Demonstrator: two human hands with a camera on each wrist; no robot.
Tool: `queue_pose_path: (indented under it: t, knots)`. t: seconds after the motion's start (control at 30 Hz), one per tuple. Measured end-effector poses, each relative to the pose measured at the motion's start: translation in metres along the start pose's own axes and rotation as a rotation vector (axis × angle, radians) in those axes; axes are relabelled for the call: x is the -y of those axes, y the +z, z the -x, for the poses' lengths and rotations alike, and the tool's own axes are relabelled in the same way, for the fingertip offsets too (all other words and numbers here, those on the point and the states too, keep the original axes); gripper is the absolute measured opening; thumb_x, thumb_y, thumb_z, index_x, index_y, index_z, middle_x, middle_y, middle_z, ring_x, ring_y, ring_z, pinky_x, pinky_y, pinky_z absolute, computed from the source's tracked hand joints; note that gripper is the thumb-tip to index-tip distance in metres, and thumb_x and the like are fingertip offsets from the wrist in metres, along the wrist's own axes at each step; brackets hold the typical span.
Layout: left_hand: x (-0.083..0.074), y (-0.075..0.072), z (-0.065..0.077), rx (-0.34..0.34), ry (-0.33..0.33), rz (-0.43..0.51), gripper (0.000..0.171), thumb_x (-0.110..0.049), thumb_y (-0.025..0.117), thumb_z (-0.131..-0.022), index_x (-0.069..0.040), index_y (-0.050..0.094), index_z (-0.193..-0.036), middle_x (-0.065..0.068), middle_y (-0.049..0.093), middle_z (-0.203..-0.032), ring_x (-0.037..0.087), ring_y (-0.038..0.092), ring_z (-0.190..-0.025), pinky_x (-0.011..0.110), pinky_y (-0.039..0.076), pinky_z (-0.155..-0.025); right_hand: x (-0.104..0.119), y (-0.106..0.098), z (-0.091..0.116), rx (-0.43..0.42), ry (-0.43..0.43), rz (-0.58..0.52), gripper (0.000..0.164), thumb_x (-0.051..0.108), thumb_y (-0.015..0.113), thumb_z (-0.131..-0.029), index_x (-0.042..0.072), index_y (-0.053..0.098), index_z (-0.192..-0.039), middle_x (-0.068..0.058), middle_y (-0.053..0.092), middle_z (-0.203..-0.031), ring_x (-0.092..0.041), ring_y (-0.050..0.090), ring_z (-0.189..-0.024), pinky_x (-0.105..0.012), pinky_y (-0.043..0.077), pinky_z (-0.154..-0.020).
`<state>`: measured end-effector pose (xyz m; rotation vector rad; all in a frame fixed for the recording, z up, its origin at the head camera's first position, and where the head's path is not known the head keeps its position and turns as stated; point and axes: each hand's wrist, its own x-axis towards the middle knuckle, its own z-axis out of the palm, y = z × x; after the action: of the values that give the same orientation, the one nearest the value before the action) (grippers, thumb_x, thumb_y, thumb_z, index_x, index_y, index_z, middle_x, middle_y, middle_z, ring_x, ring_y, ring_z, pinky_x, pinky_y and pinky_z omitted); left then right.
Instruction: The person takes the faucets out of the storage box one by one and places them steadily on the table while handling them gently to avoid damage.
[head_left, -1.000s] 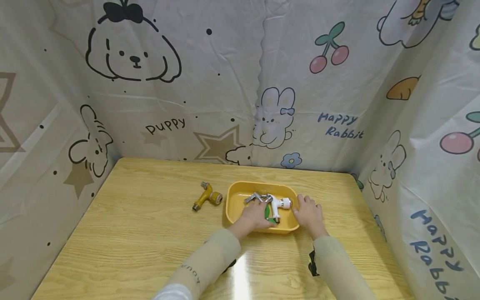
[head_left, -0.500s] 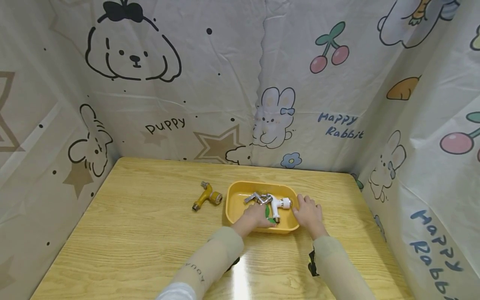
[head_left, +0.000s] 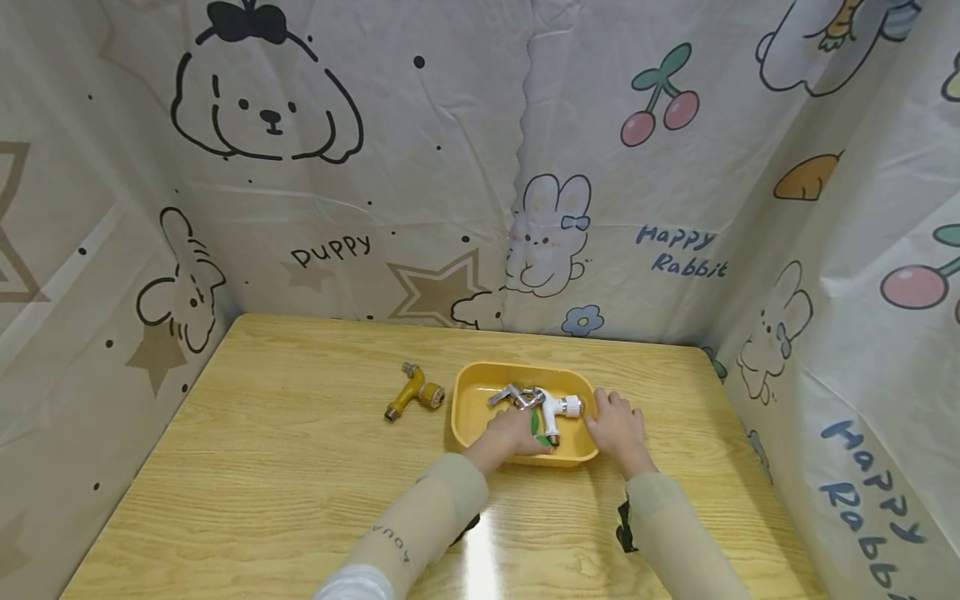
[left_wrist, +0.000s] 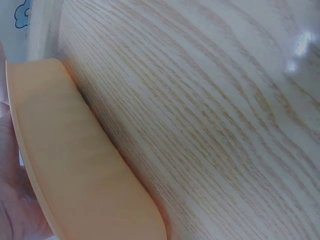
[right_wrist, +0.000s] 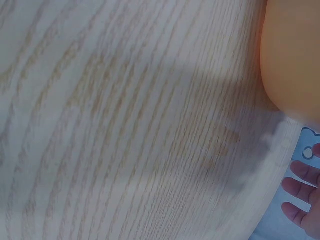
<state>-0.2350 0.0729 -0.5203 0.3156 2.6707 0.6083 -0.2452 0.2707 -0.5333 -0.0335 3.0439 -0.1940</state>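
Observation:
In the head view, a yellow plastic basin [head_left: 462,417] holds a white tap [head_left: 551,408], a silver tap [head_left: 517,395] and a green thing [head_left: 535,423] mostly covered by my left hand [head_left: 512,432]. That hand reaches over the near rim, its thumb and fingers around the green thing, whose kind I cannot tell. My right hand [head_left: 619,427] lies against the basin's right end, thumb at the rim and fingers extended outside it. Those straight fingers [right_wrist: 300,190] also show in the right wrist view. Left of the basin lies a yellow tap [head_left: 414,393].
The basin stands on a wood-grain table [head_left: 285,467] toward its back edge. A printed cloth [head_left: 465,167] with cartoon animals hangs behind and along both sides. Glare [head_left: 482,550] streaks the table's front.
My left hand's fingers have drawn back slightly and bent lower, while the left forearm has shifted a little to the right. The right hand and the taps have stayed put.

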Motion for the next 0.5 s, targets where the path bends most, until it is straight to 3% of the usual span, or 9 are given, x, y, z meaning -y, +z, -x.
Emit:
queue_pose_path:
  t: [0.5]
  knots:
    - [0.0071,0.0043,-0.0035,0.0,0.012,0.073,0.073,-0.055,0.072,-0.067,-0.006,0.055,-0.119,0.011,0.058,-0.101,0.021,0.053,-0.085,0.036,0.046,-0.07,0.0008,-0.0007,0.0008,0.0,0.006,0.0,0.048,0.031,0.046,-0.09,0.007,0.038,-0.131,-0.02,0.048,-0.12,-0.039,0.046,-0.108,-0.057,0.034,-0.086]
